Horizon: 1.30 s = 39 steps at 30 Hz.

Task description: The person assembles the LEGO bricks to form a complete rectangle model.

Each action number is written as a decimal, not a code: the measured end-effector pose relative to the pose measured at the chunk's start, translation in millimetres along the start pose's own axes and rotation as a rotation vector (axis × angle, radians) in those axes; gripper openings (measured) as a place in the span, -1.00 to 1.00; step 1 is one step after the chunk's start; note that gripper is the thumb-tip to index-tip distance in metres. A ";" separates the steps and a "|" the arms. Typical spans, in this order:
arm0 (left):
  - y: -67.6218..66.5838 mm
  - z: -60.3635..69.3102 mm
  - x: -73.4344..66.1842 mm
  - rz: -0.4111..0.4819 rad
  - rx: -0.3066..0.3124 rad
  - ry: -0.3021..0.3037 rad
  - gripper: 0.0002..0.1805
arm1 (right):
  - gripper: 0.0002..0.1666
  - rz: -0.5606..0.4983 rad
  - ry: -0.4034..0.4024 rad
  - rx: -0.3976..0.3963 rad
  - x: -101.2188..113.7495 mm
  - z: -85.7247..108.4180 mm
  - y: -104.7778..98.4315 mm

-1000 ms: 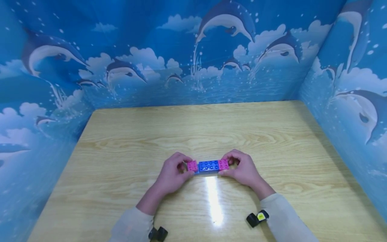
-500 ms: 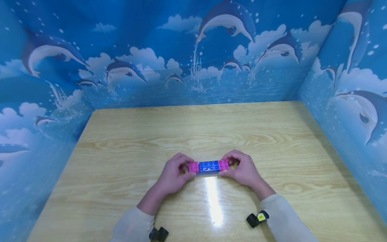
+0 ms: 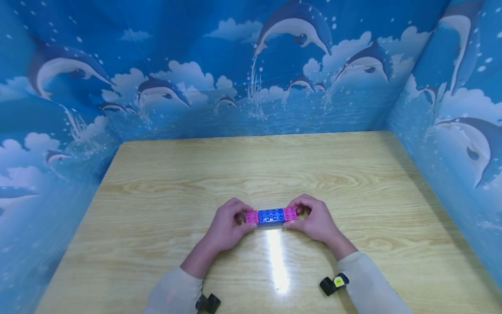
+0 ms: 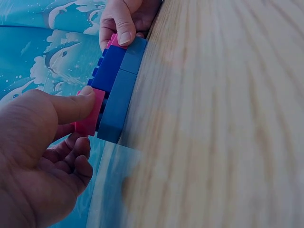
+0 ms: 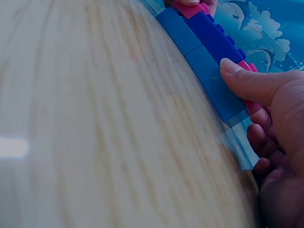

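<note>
In the head view, a dark blue toy brick (image 3: 270, 216) lies between a left pink brick (image 3: 252, 217) and a right pink brick (image 3: 290, 213). Beneath them is a lower row of two lighter blue bricks (image 4: 116, 114), end to end on the table. My left hand (image 3: 227, 224) pinches the left pink brick between thumb and fingers. The left wrist view shows that brick slightly raised, with studs visible in the gap under it. At the other end my right hand (image 3: 315, 219) grips the stack, its thumb (image 5: 237, 71) against the lower brick's side. Fingers partly cover both pink bricks.
The wood-grain table (image 3: 188, 174) extends around the bricks. Blue dolphin-print sheets (image 3: 219, 100) stand along its back and sides. A black wrist device (image 3: 333, 283) is on the right sleeve, another (image 3: 208, 303) on the left. Light glares off the table (image 3: 277, 261).
My left hand has shifted slightly right with its pink brick, closing the light blue gap seen beside the dark blue brick. The right hand and the other bricks have stayed put.
</note>
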State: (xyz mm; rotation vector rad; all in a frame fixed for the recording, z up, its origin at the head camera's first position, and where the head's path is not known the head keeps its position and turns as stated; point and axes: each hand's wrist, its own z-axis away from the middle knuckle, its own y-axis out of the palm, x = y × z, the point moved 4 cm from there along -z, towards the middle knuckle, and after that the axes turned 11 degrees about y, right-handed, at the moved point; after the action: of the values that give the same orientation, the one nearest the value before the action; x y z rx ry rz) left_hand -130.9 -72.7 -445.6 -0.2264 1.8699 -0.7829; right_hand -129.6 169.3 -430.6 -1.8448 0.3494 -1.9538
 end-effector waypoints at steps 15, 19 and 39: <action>3.0 -1.4 0.5 -0.045 -0.027 -0.052 -0.65 | -0.48 0.005 0.005 -0.011 -36.8 -14.1 6.2; 5.3 -0.1 2.9 -0.035 -0.046 -0.063 -0.65 | -0.48 -0.006 0.001 -0.010 -41.1 -15.0 5.2; 4.4 5.3 2.3 -0.017 -0.069 -0.162 -0.56 | -0.55 -0.010 -0.014 0.008 -1.4 0.6 0.1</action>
State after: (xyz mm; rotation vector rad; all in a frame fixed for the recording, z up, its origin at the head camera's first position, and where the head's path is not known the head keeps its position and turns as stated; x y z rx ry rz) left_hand -126.3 -72.6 -451.3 -0.3406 1.7450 -0.6914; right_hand -129.0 169.9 -431.8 -1.8575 0.3282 -1.9446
